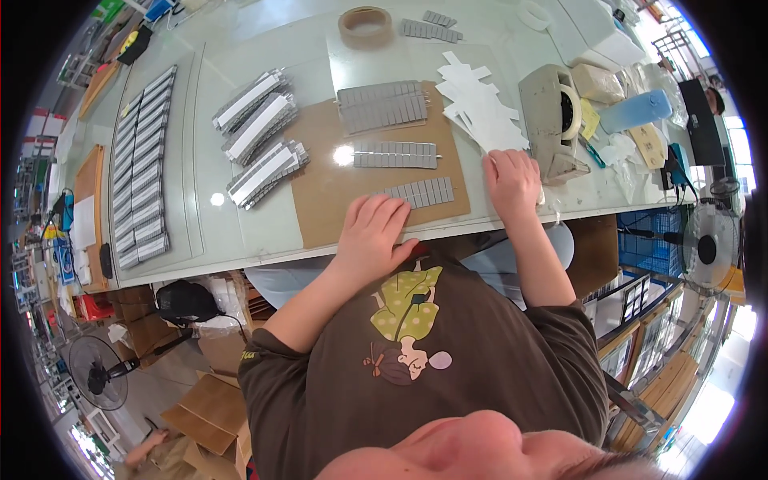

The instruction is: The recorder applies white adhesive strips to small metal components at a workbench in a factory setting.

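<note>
My left hand lies at the near edge of a brown board, fingers stretched over the left end of a grey segmented strip. Beyond that strip, another grey segmented strip lies crosswise, and a stack of grey segmented strips sits farther back. My right hand rests beside the board, fingers loosely bent and apart, the tips touching the near end of a fanned pile of white paper strips. Nothing shows in its grasp.
Bundles of grey strips lie left of the board, with long striped rows farther left. A tape roll and loose grey pieces are at the back. A tape dispenser and blue bottle stand right. Another person's hand shows lower left.
</note>
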`<state>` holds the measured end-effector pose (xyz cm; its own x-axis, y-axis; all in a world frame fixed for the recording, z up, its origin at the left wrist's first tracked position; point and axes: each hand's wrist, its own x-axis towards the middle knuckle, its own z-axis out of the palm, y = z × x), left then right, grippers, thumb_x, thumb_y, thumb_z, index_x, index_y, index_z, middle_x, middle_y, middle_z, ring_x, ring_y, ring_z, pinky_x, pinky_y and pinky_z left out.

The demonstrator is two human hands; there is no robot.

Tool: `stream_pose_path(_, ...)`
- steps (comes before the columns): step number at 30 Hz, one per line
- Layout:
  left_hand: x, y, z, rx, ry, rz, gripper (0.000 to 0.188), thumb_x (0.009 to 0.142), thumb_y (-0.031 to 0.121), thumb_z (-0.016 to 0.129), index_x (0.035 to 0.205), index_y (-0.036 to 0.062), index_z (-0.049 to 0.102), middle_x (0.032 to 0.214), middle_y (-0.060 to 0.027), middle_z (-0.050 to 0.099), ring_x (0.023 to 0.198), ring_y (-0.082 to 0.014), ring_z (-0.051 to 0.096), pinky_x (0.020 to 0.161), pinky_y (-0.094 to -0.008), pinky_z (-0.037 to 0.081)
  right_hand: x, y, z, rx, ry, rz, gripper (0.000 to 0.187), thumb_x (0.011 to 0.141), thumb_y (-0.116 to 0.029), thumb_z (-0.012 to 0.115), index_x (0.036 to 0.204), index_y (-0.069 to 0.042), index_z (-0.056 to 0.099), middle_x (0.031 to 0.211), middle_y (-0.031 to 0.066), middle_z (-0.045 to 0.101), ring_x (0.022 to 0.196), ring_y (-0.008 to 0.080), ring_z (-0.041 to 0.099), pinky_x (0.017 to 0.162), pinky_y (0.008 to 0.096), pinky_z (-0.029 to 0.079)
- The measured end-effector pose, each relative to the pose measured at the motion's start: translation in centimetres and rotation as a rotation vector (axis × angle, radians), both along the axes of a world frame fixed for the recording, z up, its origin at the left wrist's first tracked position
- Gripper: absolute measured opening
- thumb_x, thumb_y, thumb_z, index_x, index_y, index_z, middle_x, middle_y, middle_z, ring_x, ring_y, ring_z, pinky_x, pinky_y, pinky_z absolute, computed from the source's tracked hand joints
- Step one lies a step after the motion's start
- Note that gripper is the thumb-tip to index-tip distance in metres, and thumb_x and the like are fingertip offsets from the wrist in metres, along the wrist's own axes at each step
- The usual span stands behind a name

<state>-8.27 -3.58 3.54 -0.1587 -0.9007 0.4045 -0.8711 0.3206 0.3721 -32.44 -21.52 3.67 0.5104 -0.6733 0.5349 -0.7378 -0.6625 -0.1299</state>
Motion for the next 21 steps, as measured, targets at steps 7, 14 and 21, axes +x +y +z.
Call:
stream_pose_path(7,-1.1,1.0,-0.8,-0.072,0.04,0.057,0.054,0.08,0.033,0.078,0.124,0.0048,0.066,0.125,-0.0071,0.06,0.121,-0.027,0.052,0.107,-0.0486,0.039,1.9,6.1,0.0,0.205,-0.121,0.425,0.034,0.081,-0.018,0.078,0.114,-0.011,0.073,0.125,0.0114,0.064,0.111,0.0318,0.06,0.097,0.049,0.043)
stream_pose_path(14,-1.9,0.8,-1.0,-0.08,-0.049,0.119,0.05,0.08,0.038,0.078,0.124,0.0156,0.07,0.124,-0.0031,0.057,0.119,-0.0224,0.049,0.107,-0.0463,0.035,2.7,7.3,-0.5,0.194,-0.064,0.452,0.03,0.084,-0.02,0.076,0.113,-0.014,0.076,0.134,0.0105,0.062,0.12,0.0294,0.056,0.11,0.0533,0.036)
stream_pose_path(21,-1.9,0.7,-1.0,-0.093,-0.074,0.13,0.049,0.08,0.039,0.078,0.124,0.017,0.07,0.123,-0.0018,0.056,0.116,-0.0212,0.049,0.107,-0.0451,0.035,2.6,7.3,-0.5,0.207,-0.057,0.45,0.028,0.084,-0.02,0.076,0.112,-0.014,0.076,0.134,0.0096,0.063,0.122,0.0285,0.056,0.111,0.0538,0.035)
